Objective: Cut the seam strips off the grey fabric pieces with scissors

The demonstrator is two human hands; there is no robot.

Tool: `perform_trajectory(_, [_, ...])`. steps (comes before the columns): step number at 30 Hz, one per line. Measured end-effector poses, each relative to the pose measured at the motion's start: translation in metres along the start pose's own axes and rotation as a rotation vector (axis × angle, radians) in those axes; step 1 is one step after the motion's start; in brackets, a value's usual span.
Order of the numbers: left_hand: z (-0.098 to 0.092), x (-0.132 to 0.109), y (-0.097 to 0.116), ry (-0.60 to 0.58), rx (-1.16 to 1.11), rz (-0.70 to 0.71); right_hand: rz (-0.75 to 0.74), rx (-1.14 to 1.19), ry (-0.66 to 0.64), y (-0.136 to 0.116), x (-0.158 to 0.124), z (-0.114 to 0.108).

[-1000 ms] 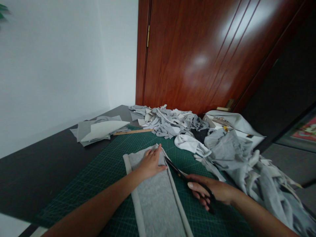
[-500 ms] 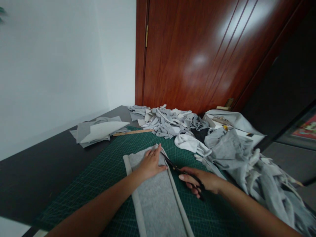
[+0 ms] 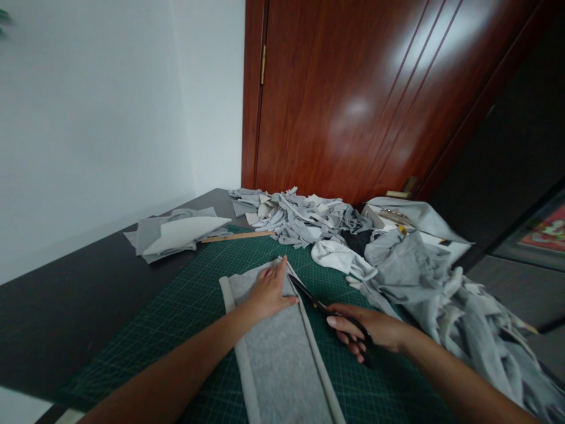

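Observation:
A long grey fabric piece point(image 3: 282, 359) with rolled pale edges lies on the green cutting mat point(image 3: 185, 312). My left hand point(image 3: 270, 290) rests flat on its far end, fingers spread and pressing the cloth. Black scissors point(image 3: 314, 301) are in my right hand point(image 3: 359, 330), whose fingers wrap round the handles. The blade tips lie at the fabric's right edge near its far corner, close beside my left fingers. Whether the blades are parted is too small to tell.
Grey scraps point(image 3: 304, 215) are heaped along the back by the door. Folded pieces point(image 3: 180, 232) lie back left, near a wooden ruler point(image 3: 238, 237). Crumpled fabric point(image 3: 410, 265) and a white box point(image 3: 384, 218) stand at the right.
My right hand and the scissors have shifted slightly to the right and towards me. My left hand stays on the fabric in nearly the same place.

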State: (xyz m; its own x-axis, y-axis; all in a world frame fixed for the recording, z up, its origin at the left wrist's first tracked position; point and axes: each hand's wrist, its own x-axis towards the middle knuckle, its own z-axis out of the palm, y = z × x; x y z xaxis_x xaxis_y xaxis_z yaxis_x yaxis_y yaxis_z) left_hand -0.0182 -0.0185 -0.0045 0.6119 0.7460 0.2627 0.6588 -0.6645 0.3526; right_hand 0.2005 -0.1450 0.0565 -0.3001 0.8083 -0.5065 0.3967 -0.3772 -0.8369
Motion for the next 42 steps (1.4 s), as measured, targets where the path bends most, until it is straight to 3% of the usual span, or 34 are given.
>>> perform_trajectory(12, [0.0,0.0,0.0,0.014,-0.008,-0.044,-0.015,-0.045,-0.009,-0.011,0.031,-0.007])
perform_trajectory(21, [0.003,-0.001,-0.003,0.067,-0.014,-0.05,-0.1,-0.037,0.019,-0.005,0.035,-0.004])
perform_trajectory(24, [0.005,-0.019,0.008,0.066,0.041,-0.051,-0.112,0.0,0.039,-0.001,0.034,-0.003])
perform_trajectory(29, [0.005,-0.068,0.034,-0.105,0.123,0.033,-0.081,0.109,0.048,0.004,0.035,-0.007])
perform_trajectory(32, [-0.003,-0.082,0.038,-0.151,0.165,0.056,-0.093,0.149,0.039,0.005,0.036,-0.009])
perform_trajectory(36, [-0.014,-0.07,0.028,-0.189,0.198,0.169,-0.139,0.163,0.087,0.007,0.035,-0.011])
perform_trajectory(42, [-0.035,-0.009,-0.015,-0.293,0.095,0.604,-0.109,0.133,0.255,0.023,0.026,-0.028])
